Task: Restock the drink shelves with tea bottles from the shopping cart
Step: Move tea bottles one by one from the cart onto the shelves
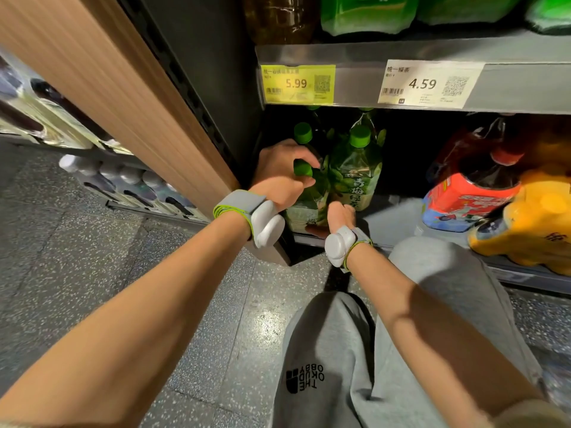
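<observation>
A green-capped tea bottle (306, 193) stands at the front left corner of the bottom shelf (392, 220). My left hand (282, 174) grips its neck just under the cap. My right hand (340, 216) holds its lower body from the right side. Right beside it stands a second green tea bottle (355, 174) with a leafy label. A third green-capped bottle (302, 132) is behind, in the dark. The shopping cart is out of view.
Red-labelled dark tea bottles (472, 186) and orange bottles (531, 223) fill the shelf's right side. Price tags 5.99 (298, 84) and 4.59 (429, 84) hang on the shelf edge above. A wooden side panel (129, 97) stands left. My grey-trousered knees are close to the shelf.
</observation>
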